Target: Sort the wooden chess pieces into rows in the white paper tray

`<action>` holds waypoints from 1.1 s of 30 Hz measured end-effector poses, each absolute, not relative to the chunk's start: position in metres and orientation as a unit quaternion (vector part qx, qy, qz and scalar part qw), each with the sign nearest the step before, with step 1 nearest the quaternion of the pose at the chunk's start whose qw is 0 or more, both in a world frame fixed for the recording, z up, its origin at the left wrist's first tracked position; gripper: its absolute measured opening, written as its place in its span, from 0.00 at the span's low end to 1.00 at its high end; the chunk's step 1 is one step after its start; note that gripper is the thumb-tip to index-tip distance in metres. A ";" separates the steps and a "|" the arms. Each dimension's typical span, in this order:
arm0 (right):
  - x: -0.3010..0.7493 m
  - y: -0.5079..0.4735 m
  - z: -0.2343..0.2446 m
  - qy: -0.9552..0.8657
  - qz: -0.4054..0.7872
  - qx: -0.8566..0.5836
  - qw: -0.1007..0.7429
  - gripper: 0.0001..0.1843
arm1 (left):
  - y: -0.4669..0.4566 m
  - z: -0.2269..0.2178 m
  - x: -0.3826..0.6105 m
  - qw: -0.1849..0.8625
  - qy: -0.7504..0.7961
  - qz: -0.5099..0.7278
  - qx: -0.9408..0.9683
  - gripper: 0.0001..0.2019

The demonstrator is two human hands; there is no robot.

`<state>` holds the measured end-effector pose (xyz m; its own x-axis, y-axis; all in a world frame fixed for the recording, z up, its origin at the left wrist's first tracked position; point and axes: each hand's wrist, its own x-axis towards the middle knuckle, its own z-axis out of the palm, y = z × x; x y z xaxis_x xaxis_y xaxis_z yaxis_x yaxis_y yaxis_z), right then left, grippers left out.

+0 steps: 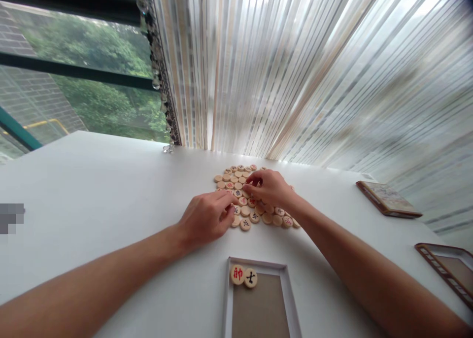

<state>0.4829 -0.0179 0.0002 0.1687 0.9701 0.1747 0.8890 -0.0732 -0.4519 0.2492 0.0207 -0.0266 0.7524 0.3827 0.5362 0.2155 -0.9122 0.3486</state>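
Pieces are lying in a flat, crowded patch on the white counter, at 12 o'clock from the tray. They are looking light and hard, maybe wooden, so I am guessing they are not bending or breaking easily. Their smooth sides might be feeling a bit slippery, and a pinch with thumb and finger on the rim is seeming the best hold. They are looking pale tan, round and flat, like thick coins. Some are showing red signs, some are showing black signs, and many are showing a plain side. In the tray's 11 o'clock corner, a red piece is sitting beside a black piece, signs up. The left hand is covering the patch's 8 o'clock side, fingers bending; I cannot tell if it is gripping anything. The right hand is hanging over the 2 o'clock side, thumb and finger making a pinch; whether they are holding a piece, I cannot tell.
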 end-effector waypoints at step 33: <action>0.435 -0.094 -0.013 -0.357 0.532 -0.484 0.596 0.19 | -0.007 -0.023 0.250 0.487 0.216 0.339 0.775 0.14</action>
